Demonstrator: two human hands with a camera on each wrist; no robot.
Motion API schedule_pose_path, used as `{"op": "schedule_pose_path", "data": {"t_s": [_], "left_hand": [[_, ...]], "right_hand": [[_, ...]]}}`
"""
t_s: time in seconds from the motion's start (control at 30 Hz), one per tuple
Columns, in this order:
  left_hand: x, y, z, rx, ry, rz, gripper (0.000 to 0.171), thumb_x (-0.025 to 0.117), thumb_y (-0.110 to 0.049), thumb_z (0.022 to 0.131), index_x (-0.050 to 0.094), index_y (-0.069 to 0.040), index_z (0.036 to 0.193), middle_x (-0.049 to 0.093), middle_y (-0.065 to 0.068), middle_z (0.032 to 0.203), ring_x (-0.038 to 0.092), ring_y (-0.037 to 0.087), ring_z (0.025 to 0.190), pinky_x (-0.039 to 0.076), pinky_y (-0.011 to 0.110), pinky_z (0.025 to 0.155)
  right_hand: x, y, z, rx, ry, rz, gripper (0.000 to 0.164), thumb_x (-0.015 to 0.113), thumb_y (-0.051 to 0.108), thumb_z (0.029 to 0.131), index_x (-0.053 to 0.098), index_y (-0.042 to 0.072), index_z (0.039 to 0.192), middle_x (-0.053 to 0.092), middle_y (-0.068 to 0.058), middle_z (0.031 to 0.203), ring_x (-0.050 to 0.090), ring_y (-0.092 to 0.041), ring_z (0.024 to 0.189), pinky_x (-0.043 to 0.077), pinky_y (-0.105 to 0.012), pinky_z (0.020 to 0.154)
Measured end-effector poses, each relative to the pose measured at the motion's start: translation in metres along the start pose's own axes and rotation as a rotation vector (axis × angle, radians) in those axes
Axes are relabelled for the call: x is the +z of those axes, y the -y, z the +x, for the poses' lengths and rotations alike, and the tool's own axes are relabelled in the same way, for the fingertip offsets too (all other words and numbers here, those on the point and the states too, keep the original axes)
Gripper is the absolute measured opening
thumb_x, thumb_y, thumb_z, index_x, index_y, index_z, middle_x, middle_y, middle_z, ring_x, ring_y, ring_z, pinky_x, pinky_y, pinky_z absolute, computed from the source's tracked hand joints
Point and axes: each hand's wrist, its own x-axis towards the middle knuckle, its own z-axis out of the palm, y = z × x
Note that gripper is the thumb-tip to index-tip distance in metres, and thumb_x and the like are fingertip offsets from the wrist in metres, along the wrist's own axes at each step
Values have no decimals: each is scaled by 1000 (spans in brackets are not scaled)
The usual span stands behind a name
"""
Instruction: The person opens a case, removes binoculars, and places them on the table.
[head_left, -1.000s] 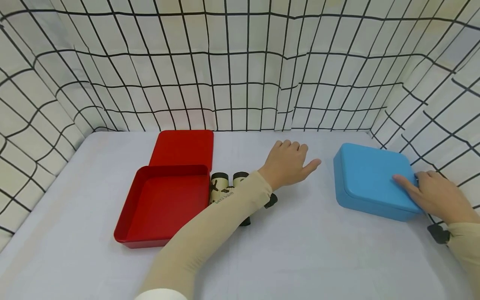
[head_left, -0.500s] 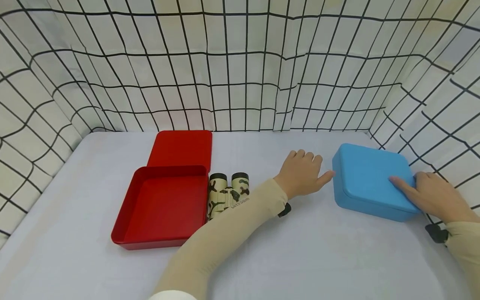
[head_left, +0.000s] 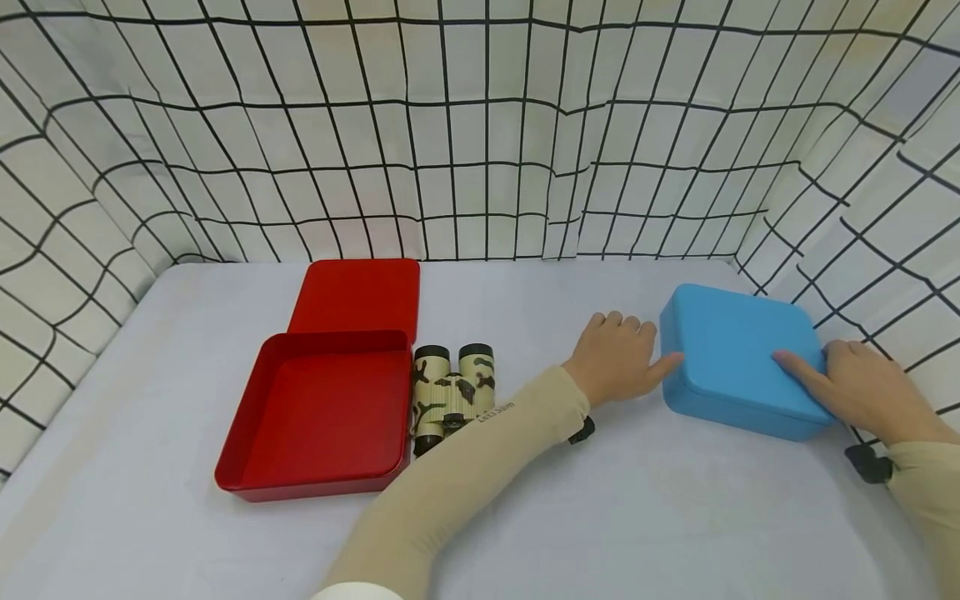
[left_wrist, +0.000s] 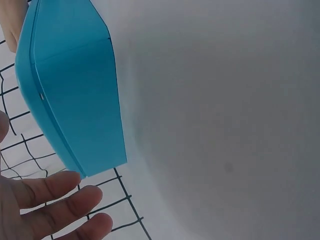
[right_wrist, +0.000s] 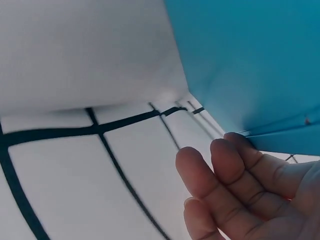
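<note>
A blue lidded box (head_left: 742,358) lies with its lid down at the right of the table. My left hand (head_left: 618,358) is at its left side, thumb by the lid's edge; in the left wrist view its loosely bent fingers (left_wrist: 80,200) are by a box corner. My right hand (head_left: 873,392) is at the right side, its thumb resting on the lid. In the right wrist view one fingertip touches the lid's rim, while the other fingers (right_wrist: 195,170) stand off the wall. Camouflage binoculars (head_left: 450,387) lie partly behind my left forearm.
A red box (head_left: 322,408) stands left of the binoculars, its lid (head_left: 356,296) folded back and its inside bare. A white cloth wall with a black grid (head_left: 487,133) encloses the back and sides of the white table (head_left: 637,517).
My left hand has moved right from above the binoculars to the blue box's left side, uncovering more of the binoculars. My right hand has stayed at the box. The head view has shifted slightly.
</note>
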Motion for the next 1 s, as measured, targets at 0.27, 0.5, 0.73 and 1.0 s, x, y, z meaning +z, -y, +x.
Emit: {"op": "schedule_pose_path", "data": {"t_s": [0.27, 0.5, 0.73, 1.0], "left_hand": [[2, -3, 1, -13, -25, -23, 59, 29, -65, 105, 63, -18, 98, 72, -1, 97, 64, 16, 87, 51, 31, 78], [2, -6, 1, -40, -3, -48, 65, 28, -67, 104, 67, -15, 104, 72, 0, 101, 64, 15, 92, 50, 32, 83], [2, -9, -2, -42, 39, -7, 67, 29, -65, 105, 70, -12, 113, 72, 1, 107, 65, 16, 99, 52, 33, 89], [2, -10, -5, -45, 31, -14, 63, 33, -63, 105, 70, -12, 105, 72, 2, 100, 65, 16, 96, 52, 32, 84]], "right_hand": [[-1, 14, -2, -34, 36, -7, 107, 37, 71, 101, 43, -33, 123, 55, -48, 103, 61, -48, 76, 56, -62, 68], [-2, 25, -4, -49, 71, 5, 106, 36, 71, 101, 41, -32, 129, 52, -51, 117, 60, -61, 92, 53, -69, 78], [-1, 34, -6, -56, 65, 18, 106, 37, 71, 101, 39, -31, 133, 49, -51, 123, 57, -66, 104, 52, -72, 83], [1, 28, -3, -42, 95, 29, 108, 37, 72, 100, 39, -30, 135, 50, -51, 124, 57, -67, 105, 52, -72, 82]]}}
